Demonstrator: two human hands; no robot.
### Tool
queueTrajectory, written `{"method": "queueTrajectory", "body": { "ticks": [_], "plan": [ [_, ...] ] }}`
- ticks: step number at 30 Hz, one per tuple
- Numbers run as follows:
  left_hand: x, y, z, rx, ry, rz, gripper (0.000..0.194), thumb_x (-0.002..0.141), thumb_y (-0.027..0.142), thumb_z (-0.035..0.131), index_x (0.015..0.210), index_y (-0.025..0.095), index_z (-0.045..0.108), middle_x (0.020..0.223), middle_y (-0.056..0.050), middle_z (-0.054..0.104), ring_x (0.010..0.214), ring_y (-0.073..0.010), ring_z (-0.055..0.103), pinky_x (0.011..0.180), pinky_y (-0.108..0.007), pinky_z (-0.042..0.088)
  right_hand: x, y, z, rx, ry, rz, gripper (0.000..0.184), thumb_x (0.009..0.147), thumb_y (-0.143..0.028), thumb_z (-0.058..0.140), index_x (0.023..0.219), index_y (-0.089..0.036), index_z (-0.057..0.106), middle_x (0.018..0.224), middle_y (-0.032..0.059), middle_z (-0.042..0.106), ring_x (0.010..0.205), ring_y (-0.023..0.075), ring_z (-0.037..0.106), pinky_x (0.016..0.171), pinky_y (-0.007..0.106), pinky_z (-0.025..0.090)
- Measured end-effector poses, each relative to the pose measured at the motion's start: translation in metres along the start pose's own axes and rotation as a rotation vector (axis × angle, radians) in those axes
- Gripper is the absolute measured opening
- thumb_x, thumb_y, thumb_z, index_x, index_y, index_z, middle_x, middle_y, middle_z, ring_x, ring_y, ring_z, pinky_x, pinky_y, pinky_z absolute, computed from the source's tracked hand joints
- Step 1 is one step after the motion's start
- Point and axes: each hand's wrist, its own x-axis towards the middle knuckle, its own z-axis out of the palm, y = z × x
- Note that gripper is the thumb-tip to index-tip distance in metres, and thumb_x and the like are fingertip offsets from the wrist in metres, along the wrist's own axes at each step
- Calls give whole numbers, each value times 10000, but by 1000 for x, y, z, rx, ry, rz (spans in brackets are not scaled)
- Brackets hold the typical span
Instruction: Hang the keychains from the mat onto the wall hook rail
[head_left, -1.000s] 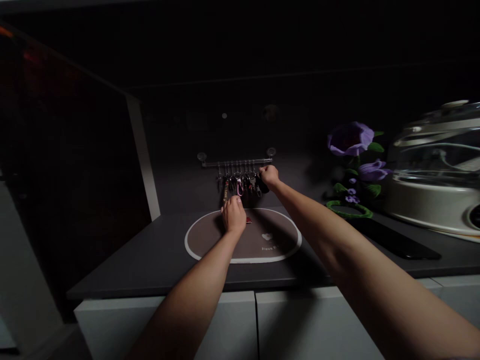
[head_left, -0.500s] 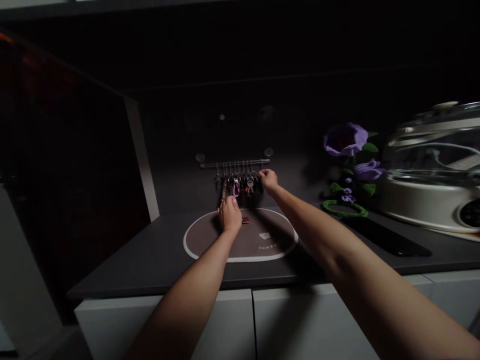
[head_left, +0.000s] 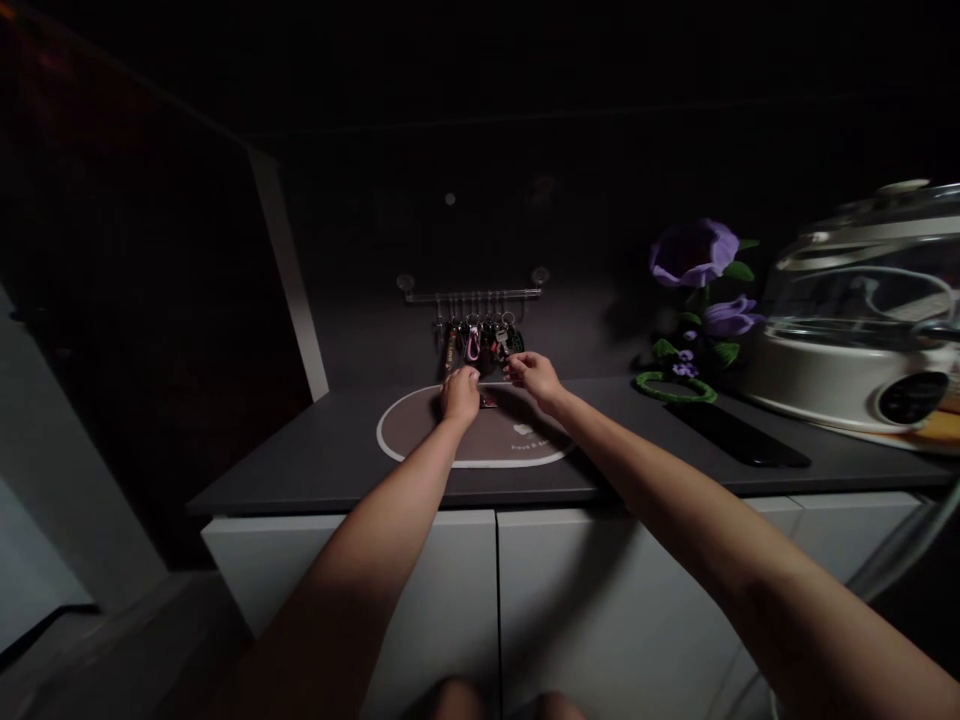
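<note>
My left hand (head_left: pixel 460 394) is low over the mat, its fingers closed together; what they hold, if anything, is hidden. Just right of it a small red item (head_left: pixel 488 402) lies on the brown oval mat (head_left: pixel 412 440). My right hand (head_left: pixel 537 376) hovers just below the right end of a row of hanging keys (head_left: pixel 502 342), fingers bent and slightly apart, with no held thing visible. The keys, with a pink carabiner (head_left: pixel 473 343) and a lettered strap (head_left: pixel 451 350) among them, hang on hooks from a clear rail (head_left: pixel 480 296) on the dark wall.
To the right stand purple artificial flowers (head_left: pixel 694 255) with a green ring base (head_left: pixel 675 388). A flat black object (head_left: pixel 739 435) lies before them. Beyond is a cream appliance with a clear cover (head_left: pixel 817 375). White cabinets (head_left: pixel 570 580) are below the dark counter (head_left: pixel 300 460).
My right hand has come down from beside the rail's right end to below the keys, its fingers loosening. My left hand stays by the red item. The view has tilted downward.
</note>
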Motion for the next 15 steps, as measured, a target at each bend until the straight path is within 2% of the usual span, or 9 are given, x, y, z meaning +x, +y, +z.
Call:
{"method": "queueTrajectory", "body": {
  "ticks": [3,7,11,15],
  "plan": [
    [0,-4,2,29,-74,6,246,845,177,393,932,213,620,1002,-57,618,970,-154,533,827,-262,378,-14,17,-4,-41,-43,23,84,775,-190,477,819,-140,528,706,18,594,547,68,524,532,177,425],
    [-1,-10,2,70,-140,41,285,815,119,420,963,223,640,1034,-59,607,996,-156,524,848,-263,378,-17,32,-12,-235,-109,-22,72,755,-190,502,781,-138,546,643,-10,569,525,62,491,516,166,394],
    [-1,-14,0,123,-221,124,295,805,127,450,982,248,651,1053,-50,615,1003,-171,524,847,-283,374,-18,32,-13,-427,-154,-82,113,757,-233,521,751,-134,576,599,-14,561,517,61,468,514,167,359],
    [-1,-14,-1,206,-291,185,277,788,140,494,950,282,668,1033,-34,635,998,-180,528,845,-299,361,-20,28,-11,-452,-176,-63,145,774,-251,503,745,-133,581,590,-3,577,501,67,468,522,185,361]
  ]
}}
